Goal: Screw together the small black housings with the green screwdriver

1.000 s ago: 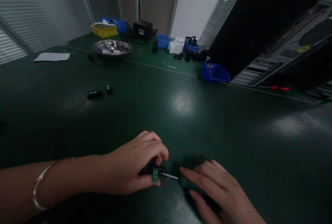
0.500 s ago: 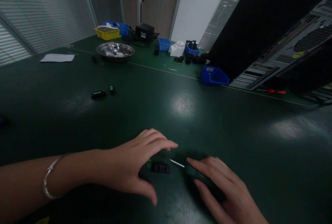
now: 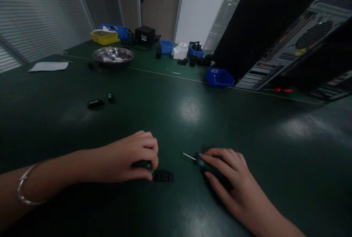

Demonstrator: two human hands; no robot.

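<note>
Green and small, a circuit board is pinched in the left hand, best by its edges, beside a black rectangular part; the right hand grasps a dark-handled, metal-shafted screwdriver, its tip safely apart.

Screwdriver in right hand

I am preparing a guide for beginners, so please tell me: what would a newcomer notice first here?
Probably the two bare hands, low in the view: the left hand pinches a small green circuit board, and the right hand holds a dark-handled screwdriver. Behind them, a round shiny metal bowl stands at the far left.
</note>
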